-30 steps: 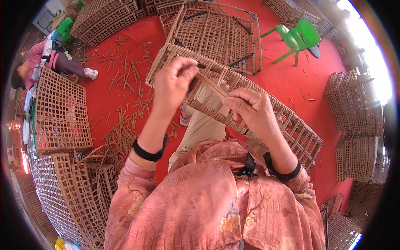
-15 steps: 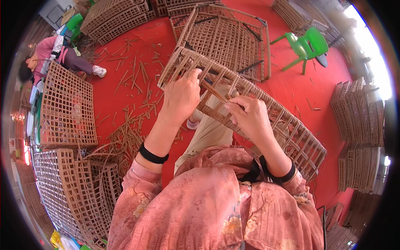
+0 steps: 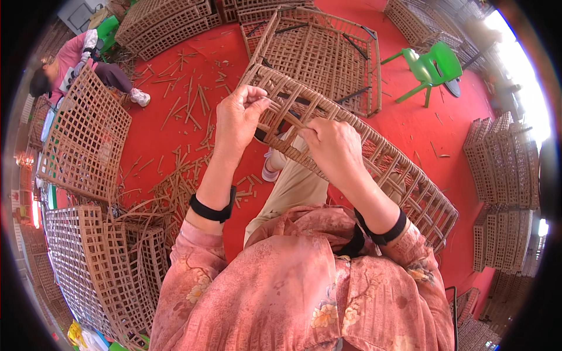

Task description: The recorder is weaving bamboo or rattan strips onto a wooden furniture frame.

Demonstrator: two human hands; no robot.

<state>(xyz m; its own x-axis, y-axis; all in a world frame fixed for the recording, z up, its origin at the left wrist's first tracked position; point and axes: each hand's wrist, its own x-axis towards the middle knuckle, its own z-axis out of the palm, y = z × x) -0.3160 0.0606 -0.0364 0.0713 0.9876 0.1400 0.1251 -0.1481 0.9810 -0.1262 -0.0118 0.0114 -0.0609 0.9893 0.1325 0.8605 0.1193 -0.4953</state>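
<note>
Across my lap slants a long brown woven wicker panel (image 3: 404, 167), its upper left end between my hands. A flat brown strip (image 3: 291, 119) lies across the open weave there. My right hand (image 3: 335, 146) has its fingers closed on the strip's lower end. At the panel's left end, my left hand (image 3: 237, 120) pinches thumb and forefinger together; what is between them is too small to make out. Black bands (image 3: 212, 212) circle both my wrists. Beyond the panel lies a larger wicker frame (image 3: 319, 58) with black corner ties.
Cut strips (image 3: 181, 175) litter the red floor (image 3: 155, 128) on the left. A person (image 3: 67, 61) handles a woven panel (image 3: 88, 131) there. More panels (image 3: 88, 263) stand at lower left. A green chair (image 3: 430, 67) stands at far right, and stacked panels (image 3: 500, 158) line the right side.
My left hand has drawn back left and its fingers have bent into a pinch. My right hand has shifted left and turned knuckles up. The other person's panel has tilted.
</note>
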